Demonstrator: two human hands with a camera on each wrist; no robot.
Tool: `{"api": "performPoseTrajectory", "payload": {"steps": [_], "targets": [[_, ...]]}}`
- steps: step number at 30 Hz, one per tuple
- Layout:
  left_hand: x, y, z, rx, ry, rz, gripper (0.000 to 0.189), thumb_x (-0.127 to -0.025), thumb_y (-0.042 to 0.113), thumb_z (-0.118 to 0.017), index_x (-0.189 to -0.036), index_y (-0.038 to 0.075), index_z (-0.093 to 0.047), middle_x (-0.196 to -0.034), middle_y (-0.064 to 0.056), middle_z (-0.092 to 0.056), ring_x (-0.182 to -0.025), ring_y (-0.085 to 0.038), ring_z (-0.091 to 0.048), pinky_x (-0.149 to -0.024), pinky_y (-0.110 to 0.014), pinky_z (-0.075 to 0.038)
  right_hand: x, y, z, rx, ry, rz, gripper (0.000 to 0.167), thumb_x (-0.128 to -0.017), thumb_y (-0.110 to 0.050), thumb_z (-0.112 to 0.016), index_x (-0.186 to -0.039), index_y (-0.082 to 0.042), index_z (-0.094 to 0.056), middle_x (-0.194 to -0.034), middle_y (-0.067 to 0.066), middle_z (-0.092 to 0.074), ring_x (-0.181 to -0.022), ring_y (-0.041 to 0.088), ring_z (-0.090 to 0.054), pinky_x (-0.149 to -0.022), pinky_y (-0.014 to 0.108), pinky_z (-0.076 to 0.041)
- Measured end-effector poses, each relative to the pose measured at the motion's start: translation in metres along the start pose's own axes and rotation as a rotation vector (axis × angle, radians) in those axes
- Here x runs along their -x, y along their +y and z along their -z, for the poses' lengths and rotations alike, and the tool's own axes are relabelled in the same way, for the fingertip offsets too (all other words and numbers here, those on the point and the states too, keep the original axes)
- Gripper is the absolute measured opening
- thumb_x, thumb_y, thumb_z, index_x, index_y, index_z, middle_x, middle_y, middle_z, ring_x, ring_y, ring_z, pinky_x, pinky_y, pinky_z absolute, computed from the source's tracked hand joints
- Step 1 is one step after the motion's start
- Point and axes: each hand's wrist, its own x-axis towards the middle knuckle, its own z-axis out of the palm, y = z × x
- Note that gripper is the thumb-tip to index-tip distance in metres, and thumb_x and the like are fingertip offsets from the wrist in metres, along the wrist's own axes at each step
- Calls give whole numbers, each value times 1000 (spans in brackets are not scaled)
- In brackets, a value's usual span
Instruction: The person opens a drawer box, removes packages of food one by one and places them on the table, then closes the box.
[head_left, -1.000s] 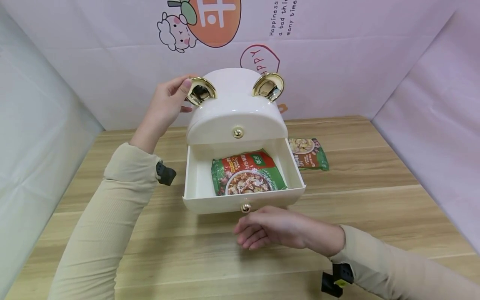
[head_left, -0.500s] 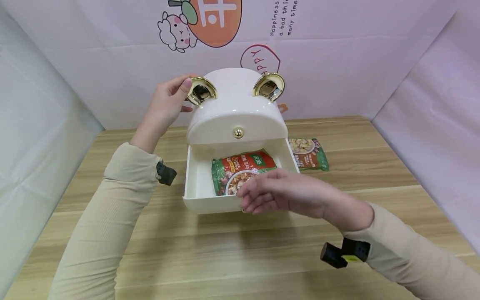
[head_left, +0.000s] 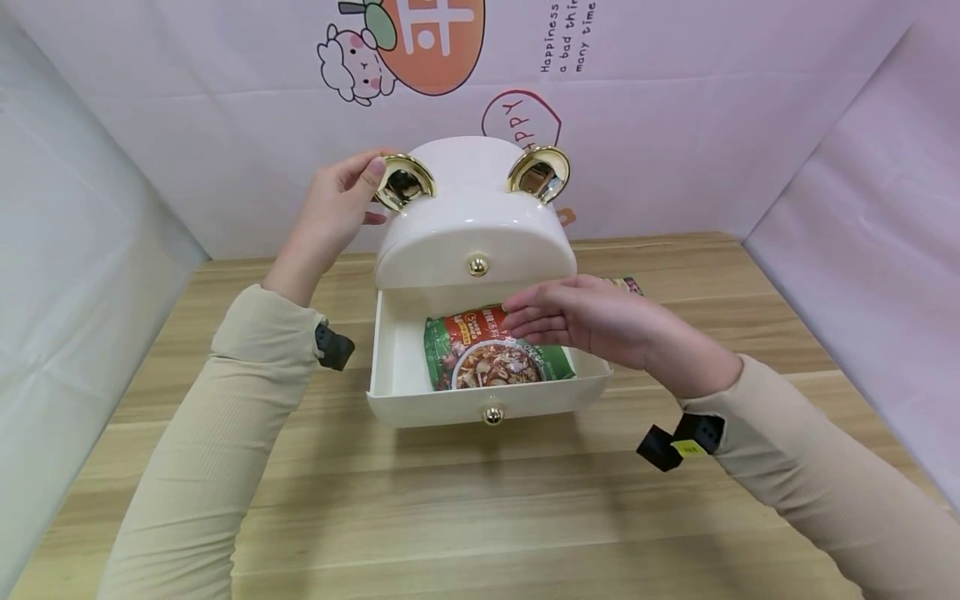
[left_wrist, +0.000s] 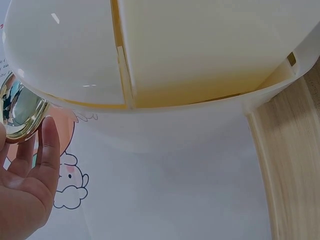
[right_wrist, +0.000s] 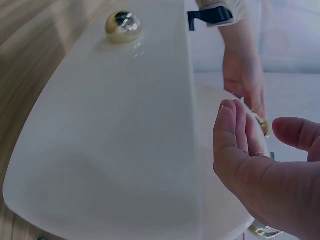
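A white storage box (head_left: 468, 187) with two gold ear-shaped pieces has its lower drawer (head_left: 435, 410) pulled out. My left hand (head_left: 337, 204) pinches the left gold ear (head_left: 405, 179) between thumb and fingers; the left wrist view shows the fingers behind its rim (left_wrist: 30, 135). Inside the drawer lies a red and green food packet (head_left: 495, 367) with a picture of a bowl. Above the drawer's right side hovers my right hand (head_left: 600, 321), holding nothing, its fingers loosely bent and its thumb apart in the right wrist view. It hides part of the packet.
Each drawer has a round gold knob, the upper one (head_left: 477, 265) on a shut drawer. A second packet (head_left: 632, 286) lies on the wooden table (head_left: 480, 517) right of the box, mostly behind my right hand. A printed white cloth (head_left: 675, 150) hangs behind.
My right hand has risen from below the lower drawer's knob, up and forward over the drawer, now covering most of the second packet. My left hand keeps its place on the gold ear.
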Motion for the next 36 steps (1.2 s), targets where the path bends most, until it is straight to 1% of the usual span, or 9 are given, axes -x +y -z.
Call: {"api": "performPoseTrajectory", "payload": {"steps": [5, 12, 14, 16, 19, 21, 24, 30, 36], "targets": [[0, -1, 0, 1, -5, -4, 45, -101, 39, -38, -140, 21, -49, -137, -8, -53, -111, -15, -54, -82, -21, -56, -10, 5, 3, 28, 44, -37, 46, -103, -21, -36, -136, 11, -39, -131, 21, -54, -112, 18, -59, -110, 33, -44], [0, 0, 0, 3, -10, -1, 45, -101, 40, -38, -140, 21, -49, -137, -8, -53, -110, -14, -54, -84, -25, -57, -22, 9, 5, 11, 81, -96, 50, -103, -18, -35, -141, 14, -28, -143, 28, -36, -134, 36, -39, -120, 43, -29], [0, 0, 0, 2, -13, -1, 45, -101, 40, -37, -140, 21, -49, -138, -8, -53, -110, -14, -54, -85, -25, -57, -26, 10, 5, 25, 97, -112, 49, -102, -17, -37, -140, 14, -30, -139, 26, -39, -129, 33, -42, -119, 41, -31], [0, 0, 0, 5, -14, -2, 45, -101, 40, -38, -140, 21, -49, -138, -8, -53, -110, -14, -55, -85, -26, -57, -29, 12, 6, 53, 110, -123, 43, -100, -17, -39, -132, 13, -38, -126, 19, -45, -117, 26, -47, -116, 38, -35], [1, 0, 0, 9, -12, -5, 45, -101, 39, -38, -140, 21, -50, -138, -7, -53, -111, -15, -55, -84, -24, -57, -33, 14, 6, 110, 106, -141, 38, -98, -19, -42, -123, 10, -44, -117, 12, -48, -109, 20, -46, -115, 37, -35], [1, 0, 0, 8, -9, -4, 44, -101, 39, -38, -139, 21, -50, -139, -7, -53, -112, -15, -54, -85, -24, -57, -35, 15, 6, 143, 104, -150, 38, -97, -20, -42, -121, 9, -46, -118, 14, -50, -113, 23, -46, -117, 39, -33], [1, 1, -1, 3, -9, -6, 44, -101, 39, -37, -139, 21, -50, -138, -7, -53, -111, -15, -55, -86, -25, -57, -37, 16, 6, 173, 99, -158, 44, -97, -20, -42, -129, 11, -45, -131, 21, -49, -124, 27, -45, -120, 43, -28], [1, 2, 0, 4, -16, -6, 45, -100, 40, -37, -140, 22, -50, -141, -5, -51, -115, -16, -53, -85, -24, -57, -41, 18, 4, 206, 121, -172, 44, -98, -21, -41, -132, 7, -46, -133, 22, -51, -119, 29, -51, -114, 44, -36], [2, 2, 0, -2, -12, -2, 45, -101, 39, -37, -140, 21, -49, -140, -7, -52, -111, -15, -54, -83, -23, -56, -43, 18, 3, 236, 139, -209, 45, -99, -22, -40, -137, 3, -43, -137, 21, -49, -127, 32, -45, -117, 47, -31]]}}
